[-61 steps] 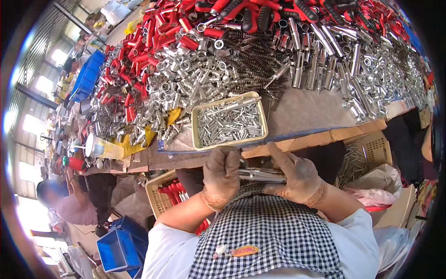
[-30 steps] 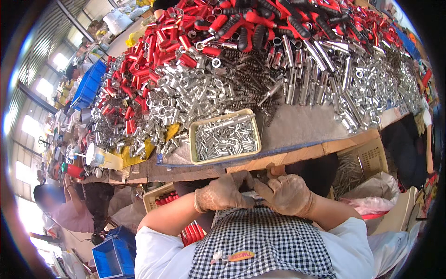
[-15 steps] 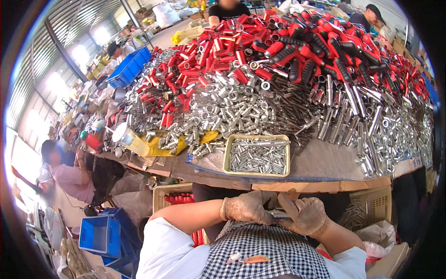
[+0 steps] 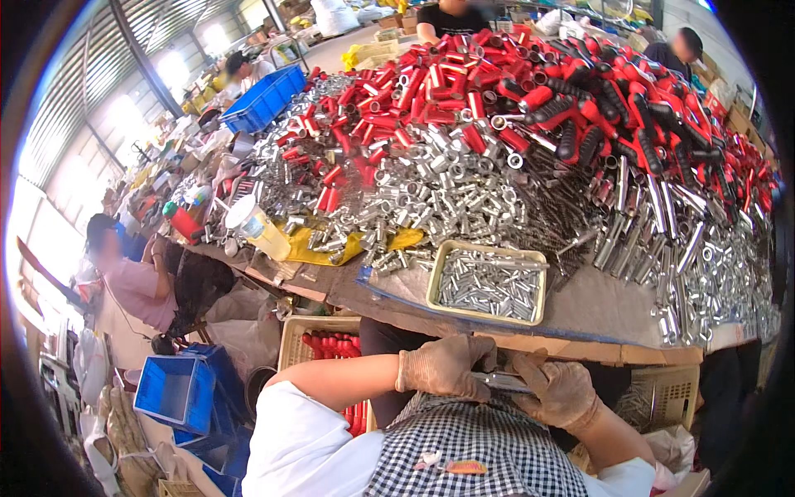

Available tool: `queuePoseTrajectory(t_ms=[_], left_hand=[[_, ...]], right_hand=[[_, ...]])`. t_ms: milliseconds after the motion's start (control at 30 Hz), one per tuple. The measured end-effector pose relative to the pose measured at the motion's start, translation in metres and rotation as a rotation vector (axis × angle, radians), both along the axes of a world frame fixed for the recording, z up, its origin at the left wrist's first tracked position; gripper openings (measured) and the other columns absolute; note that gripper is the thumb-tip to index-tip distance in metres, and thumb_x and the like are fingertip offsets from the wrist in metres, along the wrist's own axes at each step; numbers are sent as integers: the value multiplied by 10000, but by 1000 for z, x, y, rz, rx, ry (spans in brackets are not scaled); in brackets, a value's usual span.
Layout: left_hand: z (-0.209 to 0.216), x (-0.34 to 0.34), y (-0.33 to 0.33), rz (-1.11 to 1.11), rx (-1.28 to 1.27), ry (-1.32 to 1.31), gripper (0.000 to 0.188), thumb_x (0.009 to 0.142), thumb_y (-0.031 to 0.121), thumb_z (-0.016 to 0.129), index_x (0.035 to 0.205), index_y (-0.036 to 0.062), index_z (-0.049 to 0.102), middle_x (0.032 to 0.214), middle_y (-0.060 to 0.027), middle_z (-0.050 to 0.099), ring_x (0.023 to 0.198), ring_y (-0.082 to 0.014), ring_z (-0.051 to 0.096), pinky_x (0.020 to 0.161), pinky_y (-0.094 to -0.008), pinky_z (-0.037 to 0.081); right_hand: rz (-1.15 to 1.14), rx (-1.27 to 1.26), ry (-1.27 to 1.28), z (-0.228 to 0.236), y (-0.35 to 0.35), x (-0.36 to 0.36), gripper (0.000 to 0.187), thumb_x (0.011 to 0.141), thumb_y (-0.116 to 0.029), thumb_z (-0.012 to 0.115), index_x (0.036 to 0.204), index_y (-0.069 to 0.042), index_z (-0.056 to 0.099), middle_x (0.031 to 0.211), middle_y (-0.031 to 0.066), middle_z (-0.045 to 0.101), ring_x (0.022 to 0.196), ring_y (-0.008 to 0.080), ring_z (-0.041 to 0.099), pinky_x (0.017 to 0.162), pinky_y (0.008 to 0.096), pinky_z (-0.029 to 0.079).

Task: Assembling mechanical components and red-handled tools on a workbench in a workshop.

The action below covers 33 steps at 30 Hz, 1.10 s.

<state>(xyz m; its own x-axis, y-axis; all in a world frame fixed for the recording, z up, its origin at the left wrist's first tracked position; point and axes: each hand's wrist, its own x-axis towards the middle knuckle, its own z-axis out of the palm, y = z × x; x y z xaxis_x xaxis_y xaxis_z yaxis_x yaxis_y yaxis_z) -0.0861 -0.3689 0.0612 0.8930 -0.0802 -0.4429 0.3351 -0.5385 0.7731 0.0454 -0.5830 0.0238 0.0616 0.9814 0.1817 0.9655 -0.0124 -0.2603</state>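
Close in front of my checked apron, a shiny silver metal part point(image 4: 503, 381) spans the gap between my gloved hands. It looks like a short tube, though fingers cover both its ends. My left hand point(image 4: 443, 369) is curled round one end, in a dirty work glove. At the other end, my right hand point(image 4: 559, 393) grips it with bent fingers. Just beyond them on the table's front part sits a cream plastic tray point(image 4: 433, 286) of small silver pins. Behind that tray lies a heap of silver metal sleeves point(image 4: 447, 190).
Red tubes point(image 4: 422, 83) and red-and-black handles point(image 4: 609, 108) are piled farther back. A pale cup point(image 4: 261, 230) stands on the left beside yellow cloth point(image 4: 331, 247). Under the table edge are crates, one with red parts point(image 4: 331, 344). Blue bins point(image 4: 174, 393) stand lower left. Other people sit around.
The whole view has tilted and shifted, so the table appears farther right. More of the silver part shows between my hands, and my right fingers have changed position on it.
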Motion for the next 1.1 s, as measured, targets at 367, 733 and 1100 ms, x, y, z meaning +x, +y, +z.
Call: queuePoseTrajectory(t_ms=[367, 733, 1100], left_hand=[[33, 5, 70, 284, 276, -274, 594, 830, 194, 740, 1325, -6, 479, 1214, -126, 583, 1159, -227, 537, 984, -356, 453], [-147, -57, 485, 1146, 323, -492, 475, 773, 209, 689, 1199, 47, 558, 1031, -196, 660, 900, -295, 648, 791, -371, 510], [-40, 16, 345, 1225, 424, -1154, 321, 774, 24, 722, 1046, 33, 553, 943, -53, 609, 788, -125, 571, 716, -267, 525]], right_hand=[[-158, -63, 586, 1, 6, -7, 566, 832, -303, 636, 1302, -44, 454, 949, 228, 630, 913, 435, 621, 766, 480, 512], [-236, 89, 771, 13, -1, -15, 457, 883, -267, 591, 1263, -21, 532, 1034, 103, 694, 873, 218, 673, 807, 316, 510], [-413, 154, 817, -18, -6, -5, 514, 850, -205, 630, 1311, -28, 484, 891, 205, 627, 824, 346, 661, 730, 375, 519]])
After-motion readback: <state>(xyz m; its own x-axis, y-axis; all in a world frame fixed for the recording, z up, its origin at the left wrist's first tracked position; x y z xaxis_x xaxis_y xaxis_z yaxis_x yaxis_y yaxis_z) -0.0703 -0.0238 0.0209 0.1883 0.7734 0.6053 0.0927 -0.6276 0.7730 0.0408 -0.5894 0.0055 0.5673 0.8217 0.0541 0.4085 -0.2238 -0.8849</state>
